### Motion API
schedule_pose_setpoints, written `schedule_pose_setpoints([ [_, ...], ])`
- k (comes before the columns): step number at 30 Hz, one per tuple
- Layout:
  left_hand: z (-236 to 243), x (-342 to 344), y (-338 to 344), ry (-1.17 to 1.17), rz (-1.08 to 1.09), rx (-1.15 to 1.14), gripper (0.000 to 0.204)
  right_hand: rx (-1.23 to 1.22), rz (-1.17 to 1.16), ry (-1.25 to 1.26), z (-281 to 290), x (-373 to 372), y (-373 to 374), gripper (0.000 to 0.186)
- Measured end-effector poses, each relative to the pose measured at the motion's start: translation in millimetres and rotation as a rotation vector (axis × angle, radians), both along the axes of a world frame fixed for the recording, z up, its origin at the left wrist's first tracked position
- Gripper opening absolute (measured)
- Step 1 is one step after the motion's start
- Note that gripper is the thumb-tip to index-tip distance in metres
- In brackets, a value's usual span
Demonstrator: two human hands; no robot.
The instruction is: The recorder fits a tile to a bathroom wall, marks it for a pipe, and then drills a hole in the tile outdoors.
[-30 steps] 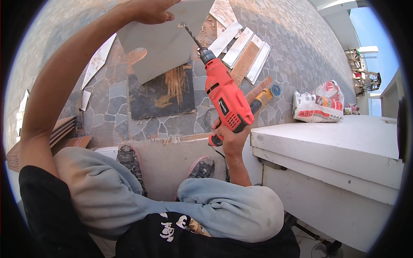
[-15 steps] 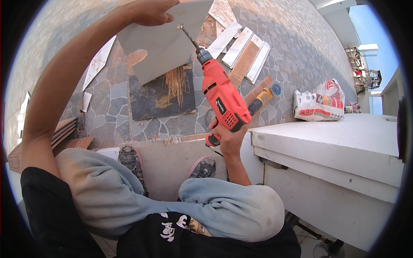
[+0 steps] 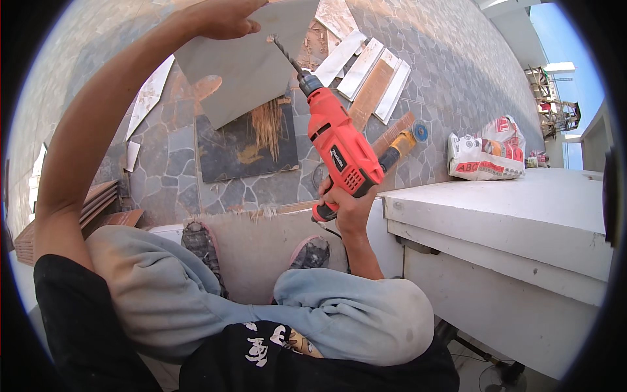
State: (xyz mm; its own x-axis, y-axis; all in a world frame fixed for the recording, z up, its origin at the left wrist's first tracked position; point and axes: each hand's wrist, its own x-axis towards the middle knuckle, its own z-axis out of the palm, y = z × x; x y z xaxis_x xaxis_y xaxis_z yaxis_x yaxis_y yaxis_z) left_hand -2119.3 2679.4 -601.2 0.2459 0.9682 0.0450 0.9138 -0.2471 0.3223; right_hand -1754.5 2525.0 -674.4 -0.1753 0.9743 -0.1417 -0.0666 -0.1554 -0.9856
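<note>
My right hand (image 3: 349, 208) is closed round the handle of a red power drill (image 3: 343, 147), which points up and to the left. Its long bit (image 3: 287, 52) meets the face of a grey tile (image 3: 251, 75) near the far edge, where a small pale chipped spot surrounds the tip. Reaching over the far left side, my left hand (image 3: 228, 18) grips the tile's far edge, with some fingers hidden behind it. A dark square board (image 3: 222, 153) lies under the tile's near corner, with a bundle of straw-like fibres (image 3: 266, 130) on it.
A yellow angle grinder (image 3: 400, 147) with a blue disc lies right of the drill. Several cut tile strips (image 3: 359, 68) lie beyond it. White-and-red bags (image 3: 486, 157) stand by a white ledge (image 3: 496, 202) at right. Stacked brown tiles (image 3: 98, 199) are at left.
The tile, drill and both hands keep almost the same places relative to one another. The whole view has shifted slightly, and the bit's tip remains at the chipped spot.
</note>
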Motion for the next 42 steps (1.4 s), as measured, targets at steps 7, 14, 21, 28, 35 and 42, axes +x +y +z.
schedule_pose_setpoints([
  [7, -5.2, -6.1, -1.3, 0.032, 0.021, 0.003, 0.039, -0.053, 0.043, 0.046, -7.5, -7.1, -3.1, 0.02],
  [14, -2.7, -1.5, 0.4, 0.004, 0.024, -0.087, 0.043, -0.021, 0.018, 0.015, -5.2, -3.0, -1.7, 0.019],
  [21, -11.9, -8.3, 2.7, 0.078, 0.052, 0.011, 0.049, -0.022, 0.026, 0.029, -7.4, -3.8, -2.3, 0.02],
  [28, -14.0, -12.0, 4.1, 0.051, 0.04, 0.0, 0.049, -0.061, 0.032, 0.052, -10.7, -3.3, -6.1, 0.021],
  [35, 2.7, 2.7, 0.3, 0.099, 0.063, -0.096, 0.049, -0.079, 0.003, 0.101, -10.7, -2.3, -6.4, 0.021],
  [42, -6.9, -3.5, -0.9, 0.095, 0.061, -0.001, 0.043, -0.062, 0.023, 0.083, -13.7, -7.4, -8.1, 0.025],
])
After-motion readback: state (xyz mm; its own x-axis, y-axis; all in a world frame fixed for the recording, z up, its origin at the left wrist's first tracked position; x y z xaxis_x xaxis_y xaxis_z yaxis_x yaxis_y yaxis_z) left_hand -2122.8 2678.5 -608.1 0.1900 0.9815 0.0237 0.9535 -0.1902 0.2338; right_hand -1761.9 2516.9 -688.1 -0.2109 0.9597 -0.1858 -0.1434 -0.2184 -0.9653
